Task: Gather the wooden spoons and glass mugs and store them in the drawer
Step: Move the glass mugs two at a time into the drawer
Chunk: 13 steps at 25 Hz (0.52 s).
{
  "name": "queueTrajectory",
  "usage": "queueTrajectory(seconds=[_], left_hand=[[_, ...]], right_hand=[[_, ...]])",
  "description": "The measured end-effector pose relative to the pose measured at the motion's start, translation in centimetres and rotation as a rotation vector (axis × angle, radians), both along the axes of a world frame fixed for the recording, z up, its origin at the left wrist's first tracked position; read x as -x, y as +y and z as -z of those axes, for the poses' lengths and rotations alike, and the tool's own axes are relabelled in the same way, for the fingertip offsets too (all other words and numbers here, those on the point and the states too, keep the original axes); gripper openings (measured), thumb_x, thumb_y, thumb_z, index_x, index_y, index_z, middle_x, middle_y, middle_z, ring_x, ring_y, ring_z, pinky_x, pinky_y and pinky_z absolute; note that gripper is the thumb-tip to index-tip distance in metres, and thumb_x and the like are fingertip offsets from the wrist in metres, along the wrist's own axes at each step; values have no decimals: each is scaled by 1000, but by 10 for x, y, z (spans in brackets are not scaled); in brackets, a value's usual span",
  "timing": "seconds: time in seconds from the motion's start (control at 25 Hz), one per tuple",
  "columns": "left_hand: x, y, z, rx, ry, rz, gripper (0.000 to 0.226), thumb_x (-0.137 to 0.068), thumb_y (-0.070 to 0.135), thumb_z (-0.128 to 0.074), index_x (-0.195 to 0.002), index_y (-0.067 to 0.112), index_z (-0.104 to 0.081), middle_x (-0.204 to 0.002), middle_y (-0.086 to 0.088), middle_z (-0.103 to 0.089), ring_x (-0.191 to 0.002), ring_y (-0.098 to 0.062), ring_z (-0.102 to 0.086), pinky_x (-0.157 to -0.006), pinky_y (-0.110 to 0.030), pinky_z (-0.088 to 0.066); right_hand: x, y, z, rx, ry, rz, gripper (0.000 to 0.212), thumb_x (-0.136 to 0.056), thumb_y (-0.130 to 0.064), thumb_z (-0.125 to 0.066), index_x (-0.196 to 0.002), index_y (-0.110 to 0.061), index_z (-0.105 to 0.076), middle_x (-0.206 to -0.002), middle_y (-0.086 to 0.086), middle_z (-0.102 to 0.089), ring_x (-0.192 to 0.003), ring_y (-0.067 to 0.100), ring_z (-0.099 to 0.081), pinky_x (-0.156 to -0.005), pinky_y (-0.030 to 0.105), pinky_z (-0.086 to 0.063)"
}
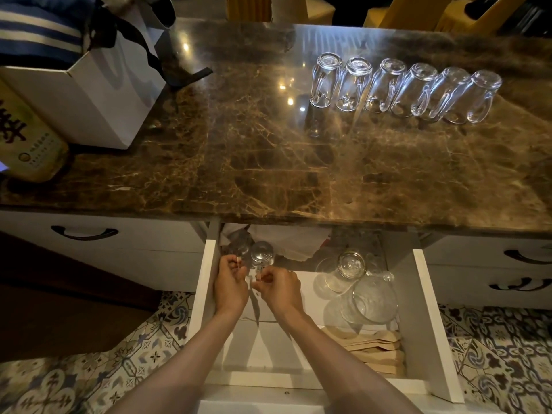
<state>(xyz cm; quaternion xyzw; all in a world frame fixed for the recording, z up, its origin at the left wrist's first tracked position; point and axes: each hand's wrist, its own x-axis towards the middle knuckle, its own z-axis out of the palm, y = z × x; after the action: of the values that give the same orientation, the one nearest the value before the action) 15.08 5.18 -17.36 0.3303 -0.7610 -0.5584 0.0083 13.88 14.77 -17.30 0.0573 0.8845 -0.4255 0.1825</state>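
Currently both hands are in the open white drawer (435, 318), at its far-left corner. The left hand (230, 283) has its fingers curled, with the thumb pinching what looks like the handle of the shadowed mug (239, 247). That mug sits upside down against the drawer's left wall, half under the marble countertop (239, 162) edge. The glass is dim there, so that grip is probable, not crisp. The right hand (279, 286) has its fingers curled tight round the handle of the second mug (262, 254), also upside down, just right of the first. Can't tell whether the two mugs touch. A third mug (351, 264) stands upside down in the drawer's far-right part, beside overlapping round clear glass pieces (375, 301); lids or shallow dishes, can't tell which. The wooden spoons (373, 349) are stacked flat in the drawer's near-right corner, along its right wall. A pale cloth (286, 240) is bunched at the drawer's back. The row of six glass mugs (385, 85) is on the countertop beyond the drawer's right half, all upside down and packed close, not yet stored. A white paper bag (98, 97) with dark ribbon handles stands on the countertop well beyond the drawer's left side. A printed carton (30, 141) is just beside the bag.
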Motion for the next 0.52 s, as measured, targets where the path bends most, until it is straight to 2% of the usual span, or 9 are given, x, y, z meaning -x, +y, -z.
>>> queueTrajectory(seconds=[0.12, 0.2, 0.28, 0.36, 0.44, 0.52], left_hand=[[6, 0, -5, -24, -118, 34, 19, -92, 5, -50, -107, 16, -44, -102, -5, -59, -97, -24, -56, -75, -29, -40], [8, -1, -14, -101, -198, 92, 24, -93, 10, -50, -116, 16, -43, -119, -10, -56, -100, -22, -52, -79, -29, -40], [4, -2, -27, -166, -222, 168, 39, -93, 14, -53, -130, 16, -41, -132, -9, -51, -115, -24, -50, -89, -30, -39], [-4, -3, -44, -187, -219, 210, 54, -92, 19, -57, -141, 17, -34, -141, -5, -44, -130, -24, -40, -93, -28, -32], [-10, -5, -65, -251, -200, 250, 57, -90, 22, -59, -141, 20, -33, -136, 1, -44, -132, -21, -38, -90, -25, -33], [-11, -7, -87, -276, -179, 357, 50, -89, 27, -60, -135, 25, -41, -124, 9, -47, -122, -14, -45, -83, -23, -39]], right_hand=[[0, 6, 1, -27, -18, 7, 6, -74, -22, -75, -71, -20, -71, -78, -3, -68, -73, 13, -60, -63, 20, -41], [3, 10, -3, -43, -69, -19, 7, -73, -23, -74, -76, -18, -71, -81, -1, -68, -77, 17, -61, -64, 24, -44], [5, 16, -8, -76, -142, -95, 27, -72, -25, -76, -97, -18, -70, -98, 0, -69, -93, 19, -63, -75, 25, -46], [9, 25, -17, -113, -196, -172, 43, -73, -29, -76, -112, -18, -63, -111, 0, -65, -104, 19, -61, -81, 25, -45], [17, 37, -33, -104, -198, -232, 44, -74, -32, -74, -113, -17, -62, -113, 0, -65, -103, 16, -60, -78, 23, -43], [24, 49, -56, -83, -168, -269, 41, -76, -33, -73, -112, -17, -63, -110, -1, -66, -99, 12, -61, -78, 21, -44]])
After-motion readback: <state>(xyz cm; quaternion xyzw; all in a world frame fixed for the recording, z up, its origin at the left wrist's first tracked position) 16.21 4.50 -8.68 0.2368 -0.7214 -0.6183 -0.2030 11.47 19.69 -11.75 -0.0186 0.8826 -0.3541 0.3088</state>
